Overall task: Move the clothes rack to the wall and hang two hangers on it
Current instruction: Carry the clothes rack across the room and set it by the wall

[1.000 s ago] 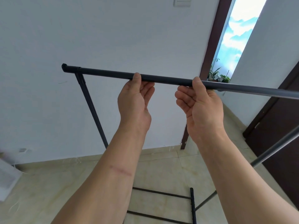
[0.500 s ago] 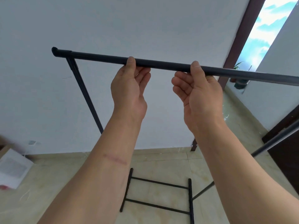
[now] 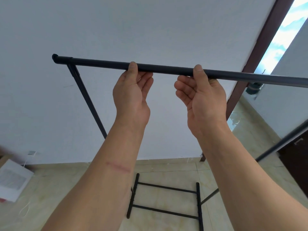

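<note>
From the head camera, the person stands at the white plaster wall (image 3: 150, 30) with both arms raised to the dark metal clothes rack (image 3: 166, 70). The left hand (image 3: 133, 95) and the right hand (image 3: 201, 100) each grasp the rack's round top bar from beneath, thumb hooked over the near side and fingers curled up behind it, the two hands near each other on the bar.

I judge the first step to be in hand: carrying the rack to the wall. Its left upright runs down just left of the left hand, and its black base rails (image 3: 166, 199) show below and between the forearms on the pale tiled floor (image 3: 166, 169), near the wall's foot. Next the rack wants setting square and steady, then both hands letting go to fetch hangers.

No hangers are in sight. The bar's far end runs out of frame beyond the right hand, so the right upright's joint is cut off. Whether the base touches the floor I cannot tell. A white flat package (image 3: 13, 180) lies far left of the left hand, blurred.
</note>
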